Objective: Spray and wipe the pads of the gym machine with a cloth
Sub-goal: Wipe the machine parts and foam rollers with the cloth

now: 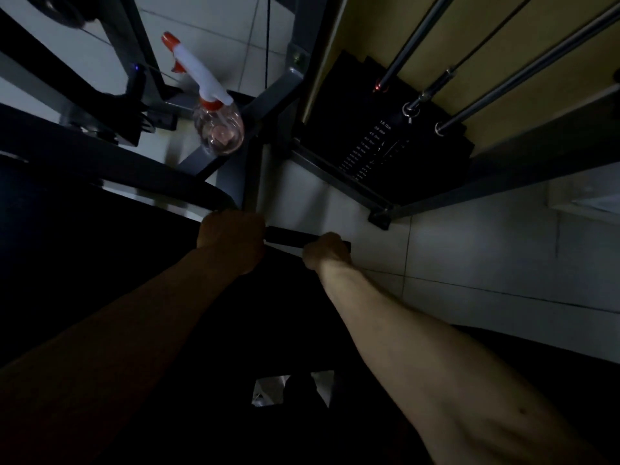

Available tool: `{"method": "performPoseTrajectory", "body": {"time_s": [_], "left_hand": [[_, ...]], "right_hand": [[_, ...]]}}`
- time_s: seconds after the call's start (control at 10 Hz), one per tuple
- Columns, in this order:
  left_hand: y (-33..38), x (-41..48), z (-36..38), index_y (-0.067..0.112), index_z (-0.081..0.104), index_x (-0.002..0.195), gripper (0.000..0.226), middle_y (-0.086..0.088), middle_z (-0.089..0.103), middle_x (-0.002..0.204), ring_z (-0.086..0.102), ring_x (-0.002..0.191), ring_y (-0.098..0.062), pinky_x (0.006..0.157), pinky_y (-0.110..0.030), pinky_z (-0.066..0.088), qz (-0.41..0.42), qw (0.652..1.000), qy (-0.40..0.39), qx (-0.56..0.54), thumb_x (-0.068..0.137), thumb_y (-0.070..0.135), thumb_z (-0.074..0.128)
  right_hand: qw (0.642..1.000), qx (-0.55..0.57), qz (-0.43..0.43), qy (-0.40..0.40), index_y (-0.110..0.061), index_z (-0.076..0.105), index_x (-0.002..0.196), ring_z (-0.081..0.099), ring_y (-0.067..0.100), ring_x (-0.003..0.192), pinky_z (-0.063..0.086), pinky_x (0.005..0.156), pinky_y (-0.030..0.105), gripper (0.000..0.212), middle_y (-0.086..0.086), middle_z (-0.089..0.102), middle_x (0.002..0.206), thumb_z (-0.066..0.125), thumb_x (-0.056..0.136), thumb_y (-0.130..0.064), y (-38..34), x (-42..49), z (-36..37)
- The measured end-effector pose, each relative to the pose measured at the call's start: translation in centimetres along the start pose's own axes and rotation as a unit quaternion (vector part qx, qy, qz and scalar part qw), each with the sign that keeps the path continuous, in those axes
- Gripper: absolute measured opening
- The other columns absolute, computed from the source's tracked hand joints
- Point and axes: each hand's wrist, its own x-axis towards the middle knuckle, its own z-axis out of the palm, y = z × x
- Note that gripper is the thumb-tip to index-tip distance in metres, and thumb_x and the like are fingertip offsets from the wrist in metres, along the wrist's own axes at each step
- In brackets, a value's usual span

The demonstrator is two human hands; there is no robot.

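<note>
gripping a bar (288, 235): left hand (231, 239), right hand (327, 252); spray bottle (208, 99) beyond fingers (332, 239)

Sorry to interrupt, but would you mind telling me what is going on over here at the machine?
A person is leaning over a gym machine in dim light. The left hand and the right hand each grip a dark horizontal bar. The clear plastic spray bottle, with a white and orange trigger head, stands untouched on the grey metal frame beyond them. It is too dark to tell whether either hand also holds a cloth.
</note>
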Motion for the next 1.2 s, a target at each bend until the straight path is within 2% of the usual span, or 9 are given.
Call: {"method": "performPoseTrajectory", "body": {"time_s": [0.2, 0.4, 0.5, 0.6, 0.7, 0.8, 1.0, 1.1, 1.2], "left_hand": [[-3.6, -1.9, 0.6, 0.022, 0.065, 0.125, 0.025, -0.004, 0.069, 0.122, 0.061, 0.121, -0.02, 0.12, -0.037, 0.031, -0.017, 0.994, 0.099, -0.035, 0.102, 0.029, 0.057], [-5.0, -4.1, -0.8, 0.028, 0.067, 0.123, 0.027, -0.002, 0.069, 0.117, 0.064, 0.113, -0.025, 0.095, -0.033, 0.048, -0.076, 0.901, 0.153, -0.4, 0.103, 0.023, 0.049], [-3.4, -5.0, -1.6, 0.023, 0.068, 0.118, 0.034, -0.003, 0.071, 0.114, 0.066, 0.106, -0.026, 0.096, -0.04, 0.052, -0.111, 0.8, 0.135, -0.573, 0.102, 0.044, 0.047], [-0.8, -6.0, -3.2, 0.013, 0.068, 0.122, 0.053, -0.014, 0.071, 0.118, 0.067, 0.108, -0.031, 0.099, -0.045, 0.052, -0.149, 0.512, 0.029, -0.845, 0.101, 0.058, 0.049], [-0.1, -6.2, -4.5, 0.015, 0.07, 0.121, 0.056, -0.014, 0.072, 0.117, 0.067, 0.109, -0.03, 0.094, -0.042, 0.052, -0.172, 0.289, -0.035, -0.941, 0.099, 0.061, 0.047], [-1.1, -5.2, -4.6, 0.02, 0.074, 0.11, 0.047, -0.007, 0.075, 0.106, 0.07, 0.11, -0.027, 0.092, -0.041, 0.056, -0.227, 0.296, 0.036, -0.927, 0.091, 0.062, 0.064], [-4.3, -3.4, -5.4, 0.016, 0.07, 0.089, 0.01, -0.004, 0.073, 0.084, 0.069, 0.069, -0.015, 0.061, -0.026, 0.058, -0.294, 0.454, 0.149, -0.828, 0.095, 0.024, 0.073], [-5.9, -1.4, -5.9, 0.017, 0.069, 0.079, 0.016, -0.006, 0.071, 0.078, 0.068, 0.062, -0.017, 0.048, -0.023, 0.053, -0.296, 0.494, 0.208, -0.791, 0.094, 0.019, 0.073], [-7.0, 0.9, -6.8, 0.018, 0.073, 0.097, 0.005, -0.006, 0.074, 0.091, 0.075, 0.084, -0.025, 0.067, -0.036, 0.063, -0.261, 0.498, 0.234, -0.793, 0.096, 0.014, 0.07]], "right_hand": [[0.984, 0.137, -0.111, -0.036, 0.003, 0.05, 0.14, 0.057, 0.038, 0.128, 0.049, 0.105, 0.041, 0.044, 0.021, 0.058, 0.141, 0.058, 0.102, -0.018, -8.2, -5.8, 1.8], [0.9, 0.429, -0.073, 0.004, -0.008, 0.058, 0.126, 0.066, 0.036, 0.116, 0.054, 0.098, 0.042, 0.064, 0.014, 0.068, 0.116, 0.075, 0.075, -0.044, -6.8, -7.8, -0.7], [0.845, 0.531, -0.022, -0.059, -0.012, 0.066, 0.123, 0.065, 0.032, 0.113, 0.052, 0.102, 0.04, 0.04, 0.012, 0.069, 0.119, 0.06, 0.098, -0.043, -5.6, -9.4, -3.0], [0.819, 0.564, -0.05, -0.095, -0.016, 0.076, 0.11, 0.073, 0.031, 0.1, 0.059, 0.094, 0.042, 0.03, 0.01, 0.077, 0.105, 0.063, 0.094, -0.038, -5.3, -11.1, -3.1], [0.834, 0.529, -0.147, -0.056, -0.01, 0.076, 0.106, 0.074, 0.028, 0.095, 0.059, 0.084, 0.035, 0.014, 0.011, 0.078, 0.102, 0.069, 0.095, -0.014, -6.1, -12.5, -0.9], [0.814, 0.547, -0.185, -0.064, -0.007, 0.072, 0.102, 0.072, 0.035, 0.1, 0.059, 0.092, 0.04, 0.016, 0.018, 0.076, 0.103, 0.064, 0.095, 0.005, -7.1, -12.9, 0.8], [0.873, 0.414, -0.257, -0.022, -0.021, 0.072, 0.088, 0.069, 0.016, 0.082, 0.055, 0.076, 0.027, 0.021, 0.004, 0.075, 0.09, 0.067, 0.092, -0.001, -9.3, -10.8, -1.1], [0.89, 0.347, -0.292, 0.044, -0.029, 0.062, 0.112, 0.064, 0.009, 0.1, 0.051, 0.085, 0.021, 0.031, 0.003, 0.066, 0.122, 0.069, 0.09, -0.009, -11.7, -6.5, -2.1], [0.894, 0.278, -0.347, 0.063, -0.033, 0.047, 0.147, 0.049, 0.012, 0.128, 0.048, 0.107, 0.036, 0.068, -0.002, 0.045, 0.144, 0.078, 0.088, -0.026, -14.5, -2.8, -2.7]]}}
